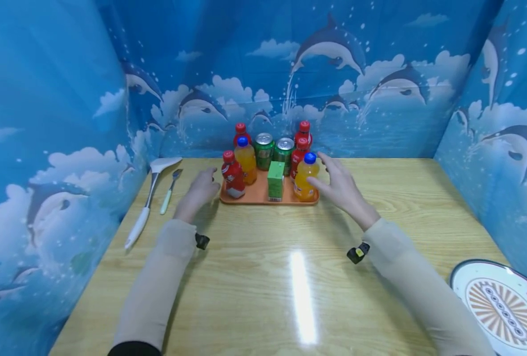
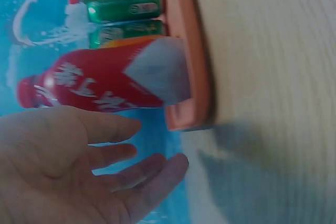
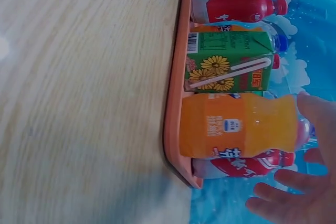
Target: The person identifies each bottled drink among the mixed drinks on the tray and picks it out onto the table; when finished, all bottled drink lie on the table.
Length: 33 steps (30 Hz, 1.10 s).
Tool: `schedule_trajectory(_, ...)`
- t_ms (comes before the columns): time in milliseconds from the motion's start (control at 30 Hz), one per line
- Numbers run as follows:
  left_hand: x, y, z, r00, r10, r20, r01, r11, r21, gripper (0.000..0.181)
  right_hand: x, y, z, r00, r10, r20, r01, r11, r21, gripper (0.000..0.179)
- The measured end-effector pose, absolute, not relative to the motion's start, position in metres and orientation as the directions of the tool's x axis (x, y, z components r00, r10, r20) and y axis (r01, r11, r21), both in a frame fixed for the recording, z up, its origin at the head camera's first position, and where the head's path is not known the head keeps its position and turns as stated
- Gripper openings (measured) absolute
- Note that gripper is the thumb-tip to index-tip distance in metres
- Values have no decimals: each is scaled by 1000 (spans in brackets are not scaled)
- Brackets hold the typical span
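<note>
An orange tray (image 1: 256, 200) stands near the back of the table, loaded with drinks. My left hand (image 1: 199, 192) is just off its left end, fingers extended beside a red-capped red bottle (image 1: 233, 177); the left wrist view shows nothing in this hand (image 2: 79, 166). On the right, my other hand (image 1: 344, 187) has thumb and fingers spread around the blue-capped orange drink bottle (image 1: 305, 183), close to its upper part. Between these bottles stands a green juice carton (image 1: 275, 182) with a straw on its side (image 3: 231, 72). Green cans (image 1: 264, 151) and more bottles stand behind.
To the left lie a white-handled spatula (image 1: 147, 207) and a small fork with a pale green handle (image 1: 169, 195). A patterned plate (image 1: 504, 306) sits at the right front corner. Blue dolphin-print sheets (image 1: 254, 59) wall in the table at the back and sides.
</note>
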<state>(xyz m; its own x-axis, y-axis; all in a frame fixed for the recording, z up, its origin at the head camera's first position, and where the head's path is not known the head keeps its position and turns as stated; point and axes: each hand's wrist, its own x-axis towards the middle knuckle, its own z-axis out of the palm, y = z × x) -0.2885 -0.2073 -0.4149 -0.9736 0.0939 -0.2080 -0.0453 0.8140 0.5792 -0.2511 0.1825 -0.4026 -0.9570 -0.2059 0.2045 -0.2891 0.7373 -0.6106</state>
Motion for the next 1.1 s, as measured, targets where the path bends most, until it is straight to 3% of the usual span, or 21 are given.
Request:
schedule_trajectory(367,-298,-202,-434,-957,109,-267,-94,758,645,64,-263,175,-413,-941,-207,270,-340,580,-740,66)
schedule_trajectory(567,-301,-199,-437,-952,87,-292,-142,720,680,73,-267,174,-419,-946,-210,247,-321,510,-798,68)
schedule_trajectory(1100,-306,-199,-444,-952,100,-288,-120,746,655,74,-268,174,-420,-972,-164,170,-218,341,-914,64)
